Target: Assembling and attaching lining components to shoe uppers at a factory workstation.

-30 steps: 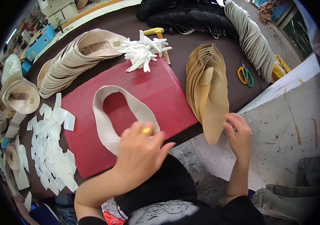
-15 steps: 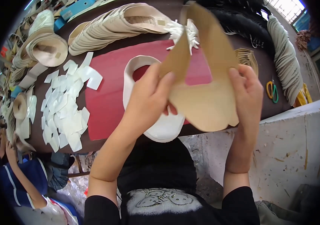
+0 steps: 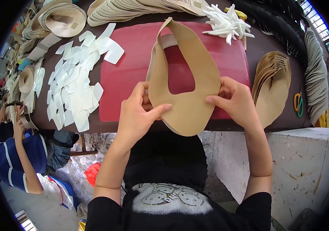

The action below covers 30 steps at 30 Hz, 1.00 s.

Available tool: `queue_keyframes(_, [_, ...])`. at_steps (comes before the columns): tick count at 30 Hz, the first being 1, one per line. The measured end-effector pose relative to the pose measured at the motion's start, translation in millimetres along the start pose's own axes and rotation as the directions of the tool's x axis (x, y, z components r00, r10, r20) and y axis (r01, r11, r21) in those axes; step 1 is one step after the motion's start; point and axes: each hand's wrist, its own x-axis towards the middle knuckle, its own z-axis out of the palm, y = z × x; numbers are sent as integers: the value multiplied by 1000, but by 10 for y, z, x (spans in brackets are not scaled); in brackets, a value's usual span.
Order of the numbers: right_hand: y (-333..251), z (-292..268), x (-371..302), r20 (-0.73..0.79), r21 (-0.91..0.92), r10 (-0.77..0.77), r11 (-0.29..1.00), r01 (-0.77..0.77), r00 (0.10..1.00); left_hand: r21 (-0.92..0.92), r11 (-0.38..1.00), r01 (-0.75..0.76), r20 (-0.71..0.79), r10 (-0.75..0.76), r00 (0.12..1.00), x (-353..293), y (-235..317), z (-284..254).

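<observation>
A tan shoe upper [image 3: 187, 109], with an elongated opening and a rounded toe toward me, is stretched between my hands over the red mat [image 3: 126, 73]. My left hand [image 3: 135, 113] pinches its left edge, thumb on top and fingers underneath. On the opposite edge, my right hand [image 3: 237, 100] grips it the same way. Beneath lies a pale upper [image 3: 169, 40]; its rim shows through the opening, and most of it is covered. Whether the two layers touch all over, I cannot tell.
Stiff white pieces [image 3: 68, 88] lie heaped on the left. Small white finger-shaped pieces [image 3: 228, 23] sit at the back. Folded tan uppers [image 3: 274, 84] and scissors [image 3: 298, 104] are on the right. Beige uppers [image 3: 133, 9] line the far side. A co-worker's hand [image 3: 18, 127] is far left.
Both hands have brought the tan upper down and left, over the pale upper on the mat. It was raised and tilted farther right before. The view has shifted too.
</observation>
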Motion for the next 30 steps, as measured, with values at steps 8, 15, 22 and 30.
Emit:
queue_keyframes(8, [74,34,2,-19,1,38,999,-38,999,35,998,51,7,-52,999,35,-29,-6])
queue_keyframes(15, [15,19,12,-7,-119,48,992,-49,999,88,994,66,10,-67,998,50,-32,16])
queue_keyframes(22, [-59,74,3,-7,-201,4,979,-6,1000,342,939,36,-66,-14,998,33,32,58])
queue_keyframes(30, [-123,125,-51,-19,-319,-31,947,23,999,739,400,-542,108,724,681,-249,-335,264])
